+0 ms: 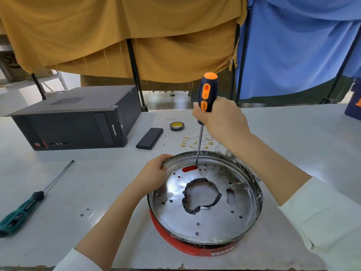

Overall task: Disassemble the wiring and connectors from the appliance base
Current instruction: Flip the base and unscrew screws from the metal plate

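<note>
Two hands are busy at a round appliance base that sits low in the middle of the frame, on a pale table. The base has a shiny metal top full of little holes and a red side. A loop of black taped wire lies around the big hole in its middle.

The left hand grips the rim of the base at its upper left, with the fingers curled over the edge. The right hand is wrapped tight around an orange and black screwdriver. The tool stands almost straight up, and its thin tip touches the metal top just beside a long red slot near the far rim.

Behind the base, near the middle of the frame, lie loose white wires with small gold connectors. A roll of black tape and a flat black box sit just left of them. A dark computer case lies on its side in the left of the frame. A green and black screwdriver rests at the lower left, well apart from the hands. Yellow and blue cloths hang across the top.
</note>
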`<state>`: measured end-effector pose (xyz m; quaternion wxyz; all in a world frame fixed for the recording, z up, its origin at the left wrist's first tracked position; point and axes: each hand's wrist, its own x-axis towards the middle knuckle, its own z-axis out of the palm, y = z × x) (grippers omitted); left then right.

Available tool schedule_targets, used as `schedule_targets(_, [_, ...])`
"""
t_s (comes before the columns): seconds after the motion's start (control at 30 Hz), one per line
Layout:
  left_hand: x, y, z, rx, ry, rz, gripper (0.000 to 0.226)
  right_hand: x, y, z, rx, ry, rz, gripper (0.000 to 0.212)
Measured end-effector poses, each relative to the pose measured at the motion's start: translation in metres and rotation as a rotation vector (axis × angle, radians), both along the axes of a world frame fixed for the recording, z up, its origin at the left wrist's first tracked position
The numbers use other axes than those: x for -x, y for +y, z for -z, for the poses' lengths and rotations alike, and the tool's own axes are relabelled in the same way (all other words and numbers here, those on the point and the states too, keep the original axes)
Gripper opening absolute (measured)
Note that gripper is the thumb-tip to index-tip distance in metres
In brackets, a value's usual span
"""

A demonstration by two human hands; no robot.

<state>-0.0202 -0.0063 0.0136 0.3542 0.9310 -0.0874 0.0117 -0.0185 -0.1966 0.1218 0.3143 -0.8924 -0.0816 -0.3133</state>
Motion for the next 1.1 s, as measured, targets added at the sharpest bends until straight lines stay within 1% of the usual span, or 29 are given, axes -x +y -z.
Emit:
schedule_targets(0.07, [0.000, -0.001, 0.000, -0.005, -0.003, 0.007, 0.044, -0.012, -0.003, -0.004, -0.008, 0.026, 0.062, 0.029])
schedule_targets(0.13, [0.000, 0.000, 0.000, -0.011, -0.014, 0.017, 0.044, -0.025, -0.005, -0.008, -0.064, 0.069, 0.038, 0.025])
schedule_targets(0.2, [-0.001, 0.001, 0.001, -0.019, -0.029, 0.026, 0.045, -0.036, -0.007, -0.012, -0.103, 0.133, -0.061, 0.023])
schedule_targets(0.33, [-0.004, 0.003, 0.004, -0.030, -0.034, 0.035, 0.044, -0.045, -0.008, -0.021, -0.040, 0.265, -0.298, 0.028])
schedule_targets(0.47, [-0.006, 0.004, 0.005, -0.030, -0.035, 0.046, 0.043, -0.046, -0.012, -0.028, -0.063, 0.380, -0.428, 0.033])
schedule_targets(0.53, [-0.007, 0.005, 0.006, -0.035, -0.036, 0.050, 0.043, -0.046, -0.014, -0.031, -0.002, 0.426, -0.427, 0.032])
schedule_targets(0.57, [-0.007, 0.005, 0.006, -0.036, -0.035, 0.050, 0.043, -0.046, -0.015, -0.032, 0.056, 0.416, -0.395, 0.032])
schedule_targets(0.63, [-0.008, 0.005, 0.007, -0.038, -0.031, 0.045, 0.044, -0.045, -0.014, -0.030, 0.124, 0.324, -0.312, 0.029])
schedule_targets(0.67, [-0.008, 0.006, 0.008, -0.037, -0.031, 0.041, 0.044, -0.045, -0.013, -0.027, 0.040, 0.287, -0.300, 0.023])
schedule_targets(0.7, [-0.009, 0.006, 0.008, -0.035, -0.031, 0.039, 0.045, -0.044, -0.010, -0.023, -0.138, 0.271, -0.314, 0.014])
schedule_targets(0.73, [-0.009, 0.006, 0.009, -0.033, -0.031, 0.040, 0.045, -0.044, -0.007, -0.020, -0.349, 0.267, -0.338, 0.015])
schedule_targets(0.77, [-0.009, 0.005, 0.009, -0.028, -0.030, 0.045, 0.045, -0.043, -0.003, -0.017, -0.520, 0.263, -0.365, 0.021])
schedule_targets(0.8, [-0.010, 0.005, 0.009, -0.021, -0.028, 0.053, 0.044, -0.042, 0.001, -0.014, -0.609, 0.256, -0.384, 0.022])
schedule_targets(0.87, [-0.010, 0.004, 0.009, -0.015, -0.021, 0.065, 0.044, -0.040, 0.012, -0.009, -0.715, 0.234, -0.434, 0.020])
schedule_targets(0.93, [-0.010, 0.004, 0.009, -0.013, -0.018, 0.069, 0.044, -0.040, 0.017, -0.010, -0.846, 0.199, -0.453, 0.025])
schedule_targets(0.97, [-0.011, 0.005, 0.009, -0.012, -0.016, 0.073, 0.044, -0.041, 0.017, -0.011, -0.888, 0.212, -0.481, 0.028])
schedule_targets(1.0, [-0.011, 0.005, 0.009, -0.009, -0.012, 0.079, 0.044, -0.042, 0.015, -0.012, -0.894, 0.262, -0.555, 0.029])
schedule_targets(1.1, [-0.011, 0.005, 0.007, 0.014, 0.017, 0.126, 0.045, -0.043, 0.005, -0.016, -0.776, 0.531, -0.936, 0.029])
